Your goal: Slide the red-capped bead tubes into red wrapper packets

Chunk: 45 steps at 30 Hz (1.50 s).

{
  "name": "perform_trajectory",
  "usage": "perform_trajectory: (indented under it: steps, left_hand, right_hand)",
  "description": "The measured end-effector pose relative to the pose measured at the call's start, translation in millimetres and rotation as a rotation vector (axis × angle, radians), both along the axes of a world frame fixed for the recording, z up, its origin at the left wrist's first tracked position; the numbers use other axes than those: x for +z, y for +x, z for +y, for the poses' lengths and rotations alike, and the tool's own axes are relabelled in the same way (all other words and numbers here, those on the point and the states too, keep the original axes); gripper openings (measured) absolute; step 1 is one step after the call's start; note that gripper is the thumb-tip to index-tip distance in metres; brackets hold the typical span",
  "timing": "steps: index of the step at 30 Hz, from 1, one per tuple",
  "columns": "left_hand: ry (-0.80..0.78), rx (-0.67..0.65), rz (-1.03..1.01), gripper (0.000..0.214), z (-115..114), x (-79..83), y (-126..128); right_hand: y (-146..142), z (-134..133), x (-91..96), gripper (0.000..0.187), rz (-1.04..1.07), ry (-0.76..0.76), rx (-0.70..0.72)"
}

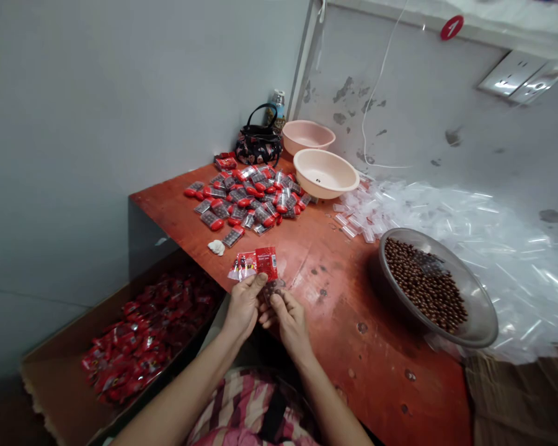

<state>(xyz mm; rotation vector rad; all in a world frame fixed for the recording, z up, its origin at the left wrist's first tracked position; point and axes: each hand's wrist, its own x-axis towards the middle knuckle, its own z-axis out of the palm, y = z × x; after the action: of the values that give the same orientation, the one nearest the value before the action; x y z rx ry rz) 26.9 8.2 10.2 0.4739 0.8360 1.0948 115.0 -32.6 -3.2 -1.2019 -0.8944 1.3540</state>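
Note:
Over the table's near edge, my left hand (242, 305) pinches a red printed wrapper (266, 261) between thumb and fingers. My right hand (292, 321) grips a small clear pack of brown balls (273, 286), which sits right against the wrapper's lower end. Whether the pack is partly inside the wrapper, I cannot tell. Just left of the wrapper is a red and white printed packet (243, 266), close to my left fingertips. Beyond my hands lies a heap of clear packs with red ends (246, 195), filled with brown balls.
A metal bowl of brown balls (423, 285) stands right, before a pile of clear plastic pieces (506, 248). Two plastic basins (325, 186) and a handbag (259, 145) are at the back. A crumpled white scrap (216, 247) lies left. Below, a cardboard box (51, 365) holds red packets.

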Motion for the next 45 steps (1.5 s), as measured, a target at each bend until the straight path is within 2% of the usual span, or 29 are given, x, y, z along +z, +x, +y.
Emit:
perform_trajectory:
  steps: [3,7,9,13,15,17,19,21,23,29,34,38,45]
  left_hand:
    - [-0.017,0.025,0.062,0.031,-0.7,-3.7,3.8]
    - [-0.046,0.059,0.123,0.033,-7.9,-6.5,11.9]
    - [-0.031,0.071,0.129,0.032,-11.7,-5.3,14.4]
    - [0.06,-0.003,0.048,0.028,-13.3,-2.3,11.2]
    - [0.099,0.01,0.042,0.027,-10.7,-3.0,5.6]
    - [0.155,0.116,0.175,0.026,-6.7,-4.9,-1.1]
    - [0.233,0.221,0.41,0.024,-2.6,-6.4,-7.8]
    - [0.305,0.24,0.607,0.02,0.4,-6.0,-13.3]
    - [0.369,0.223,0.711,0.015,2.0,-3.2,-16.9]
    - [0.546,0.248,0.929,0.01,2.7,5.6,-19.3]
    - [0.58,0.188,1.049,0.016,5.3,2.9,-18.9]
    - [0.621,0.19,1.094,0.015,8.4,0.5,-17.7]
    - [0.827,0.177,1.226,0.013,2.1,-0.4,-20.9]
  right_hand:
    - [-2.8,-2.4,-2.3,0.025,-0.11,0.005,-0.06]
    - [-6.3,-2.3,-4.1,0.021,-0.197,0.062,-0.22]
    - [-6.9,-0.1,-4.2,0.021,-0.089,0.045,-0.236]
    - [-4.5,3.0,-2.0,0.028,0.232,-0.061,-0.138]
    - [-2.6,2.4,-0.3,0.028,0.298,-0.075,-0.132]
    - [-1.6,1.1,1.0,0.027,0.315,-0.079,-0.139]
    - [-1.6,0.1,1.5,0.025,0.311,-0.088,-0.145]
    - [-2.2,-0.4,1.3,0.025,0.294,-0.093,-0.142]
    - [-2.6,-0.5,0.8,0.025,0.266,-0.092,-0.133]
    - [-3.3,-0.9,-0.9,0.024,0.19,-0.076,-0.13]
    - [-4.9,-0.3,-1.4,0.024,0.171,-0.069,-0.141]
    - [-6.2,-1.2,-2.0,0.024,0.157,-0.064,-0.151]
    - [-15.1,-5.2,-5.1,0.023,0.155,-0.025,-0.217]
